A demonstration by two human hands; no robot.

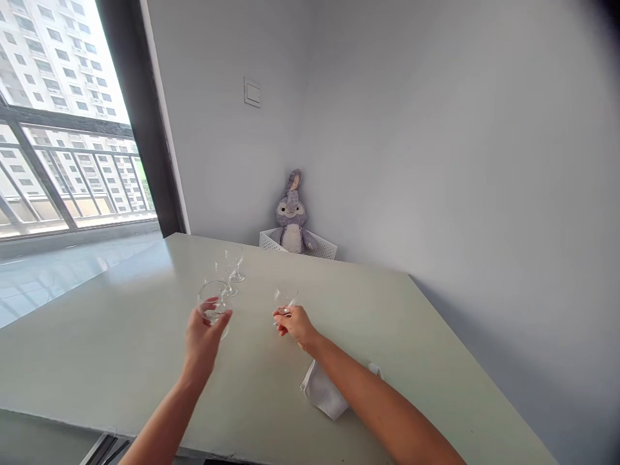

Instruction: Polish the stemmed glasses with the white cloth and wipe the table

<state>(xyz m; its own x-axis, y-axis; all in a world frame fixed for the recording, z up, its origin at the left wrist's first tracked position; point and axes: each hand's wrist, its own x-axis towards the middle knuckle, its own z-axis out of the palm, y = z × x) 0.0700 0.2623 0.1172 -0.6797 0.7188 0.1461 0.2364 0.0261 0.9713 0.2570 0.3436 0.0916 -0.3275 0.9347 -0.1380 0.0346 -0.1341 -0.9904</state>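
My left hand [206, 326] is closed around the bowl of a clear wine glass [213, 292], thumb on the right and fingers on the far side. My right hand [293, 323] pinches a second stemmed glass [285, 296] low down, below its bowl; the fingers partly hide the stem. Just behind the left hand's glass, more clear wine glasses stand on the table, one nearer [228, 284] and another farther back [236, 263]. Under my right forearm lies a crumpled light grey cloth [323, 391], partly covered by the arm.
The pale table [130, 349] reaches toward the room's corner. Beyond its far edge, a purple plush rabbit [292, 223] sits in a white perforated basket [327, 247]. Grey walls rise behind and to the right. A large window [72, 174] is at the left.
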